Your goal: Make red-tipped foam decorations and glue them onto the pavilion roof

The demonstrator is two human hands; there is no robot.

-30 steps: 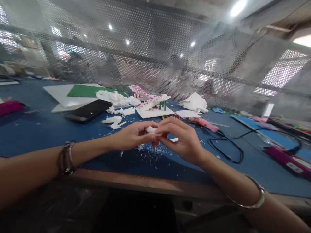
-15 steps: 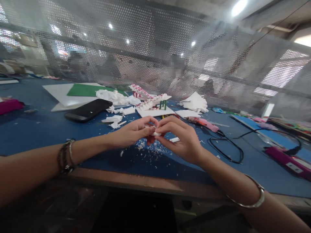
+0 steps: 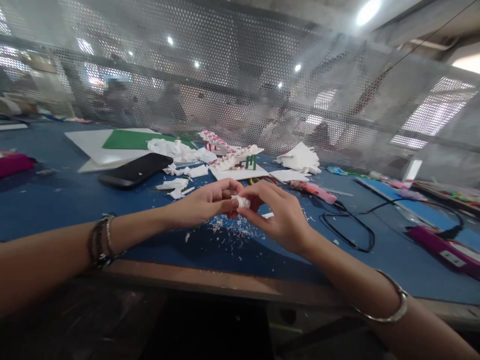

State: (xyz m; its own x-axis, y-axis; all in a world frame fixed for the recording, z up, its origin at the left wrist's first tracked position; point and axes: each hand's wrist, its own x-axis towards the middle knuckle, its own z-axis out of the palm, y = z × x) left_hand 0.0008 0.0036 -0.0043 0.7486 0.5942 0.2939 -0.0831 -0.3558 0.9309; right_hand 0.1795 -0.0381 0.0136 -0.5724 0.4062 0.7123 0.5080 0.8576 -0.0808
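A small, lumpy white piece [image 3: 242, 201], perhaps paper or foam, sits between my two hands above the blue table. My left hand [image 3: 204, 206] pinches its left side between thumb and fingers. From the other side, the curled thumb and fingers of my right hand [image 3: 283, 212] close around the same piece, partly hiding it. Under the hands, fine white scraps [image 3: 232, 227] lie scattered on the tabletop. Behind them stands a small model [image 3: 234, 157] with pink-and-white tops and red and green posts, on a white board [image 3: 240, 173].
A black phone [image 3: 137, 170], crumpled white paper [image 3: 176, 150] and a green sheet [image 3: 125, 140] lie to the left. On the right are a pink glue gun [image 3: 318, 192], its black cord [image 3: 369, 230] and a purple power strip [image 3: 442, 247]. A perforated metal screen [image 3: 225, 65] rises behind the table.
My fingers have shifted around the white piece, turning it, and more of it shows now. Both hands stay in nearly the same place above the table.
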